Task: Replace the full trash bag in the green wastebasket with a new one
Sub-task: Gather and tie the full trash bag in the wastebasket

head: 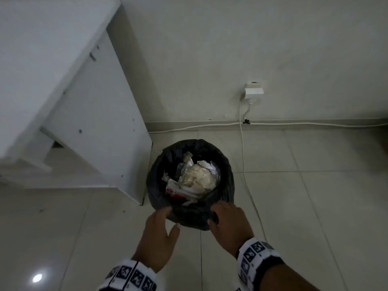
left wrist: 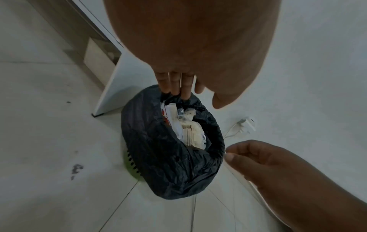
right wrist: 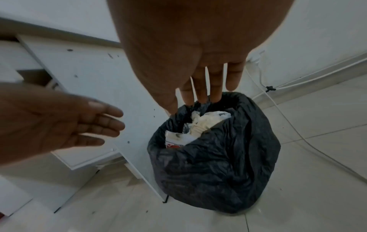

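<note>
A black trash bag lines the wastebasket and folds over its rim; crumpled paper and wrappers fill it near the top. Only a strip of the green wastebasket, with dark slots, shows below the bag in the left wrist view. My left hand hovers at the near left rim, its fingers straight and touching the bag's edge. My right hand is at the near right rim, its straight fingers reaching the bag's folded edge. Neither hand holds anything.
A white cabinet side panel stands just left of the basket. Behind is a wall with an outlet and plug. A white cable runs down across the tiled floor to the basket's right.
</note>
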`<state>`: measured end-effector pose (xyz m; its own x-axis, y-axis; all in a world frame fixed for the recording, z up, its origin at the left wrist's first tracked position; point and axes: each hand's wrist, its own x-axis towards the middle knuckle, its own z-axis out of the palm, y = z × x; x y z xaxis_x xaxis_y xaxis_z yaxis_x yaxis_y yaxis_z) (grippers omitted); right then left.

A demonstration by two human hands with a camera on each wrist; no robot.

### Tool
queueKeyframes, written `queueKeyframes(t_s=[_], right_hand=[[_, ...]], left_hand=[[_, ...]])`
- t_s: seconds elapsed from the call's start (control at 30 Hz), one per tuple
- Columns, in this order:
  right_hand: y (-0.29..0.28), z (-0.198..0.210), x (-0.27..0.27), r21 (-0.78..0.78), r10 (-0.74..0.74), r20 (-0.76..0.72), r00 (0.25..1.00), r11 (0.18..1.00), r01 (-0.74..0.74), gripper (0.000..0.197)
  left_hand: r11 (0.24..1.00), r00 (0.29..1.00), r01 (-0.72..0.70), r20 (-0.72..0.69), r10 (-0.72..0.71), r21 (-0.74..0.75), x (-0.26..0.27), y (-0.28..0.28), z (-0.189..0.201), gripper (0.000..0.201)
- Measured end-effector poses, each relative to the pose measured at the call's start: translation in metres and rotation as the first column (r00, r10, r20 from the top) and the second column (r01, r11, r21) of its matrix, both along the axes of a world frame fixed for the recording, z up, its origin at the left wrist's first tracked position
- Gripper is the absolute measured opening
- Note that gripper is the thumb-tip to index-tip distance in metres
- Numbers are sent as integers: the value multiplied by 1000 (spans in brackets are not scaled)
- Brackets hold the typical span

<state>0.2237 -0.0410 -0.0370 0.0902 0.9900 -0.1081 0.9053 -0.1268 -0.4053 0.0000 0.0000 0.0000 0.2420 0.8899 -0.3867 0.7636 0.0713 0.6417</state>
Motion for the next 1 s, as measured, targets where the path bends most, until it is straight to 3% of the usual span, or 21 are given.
queueKeyframes(t_s=[0.17,0.27,0.4,0.5,0.6,0.67,0.77,0.87,0.93,1.0], right_hand=[[28,-71,-3,81,96,179,979,990,-112,43],[37,-99,-5,150,84,233,969,981,-121,37],[40,-124,-8,277,49,205,977,955,-107,33],[33,-128,-14,336,24,123,992,940,-64,35],[28,-126,-18,383,5,-81,997,924,26,36],[28,-126,-17,412,-120,-263,957,884,223,35],[29,-129,-12,389,-416,-477,774,690,610,34],[37,-135,-10,127,-637,-651,413,445,886,45],[46,-152,-7,-199,-686,-719,108,352,915,63],[52,-176,-1,-453,-687,-720,-101,354,818,99]], left_hand=[[943,979,199,-17,-202,265,17,28,-75,53],[882,971,223,-17,-237,414,25,45,-114,53],[851,961,274,-101,-257,448,33,64,-148,76],[860,955,297,-147,-258,416,31,71,-161,88],[882,968,250,-120,-220,400,28,76,-164,95],[895,975,217,-127,-181,390,32,78,-160,99],[916,986,153,-120,-115,371,40,87,-154,105],[924,990,121,-109,-87,362,44,95,-154,109],[913,983,136,-169,-76,384,47,96,-153,109],[896,963,173,-260,-67,410,51,95,-156,106]])
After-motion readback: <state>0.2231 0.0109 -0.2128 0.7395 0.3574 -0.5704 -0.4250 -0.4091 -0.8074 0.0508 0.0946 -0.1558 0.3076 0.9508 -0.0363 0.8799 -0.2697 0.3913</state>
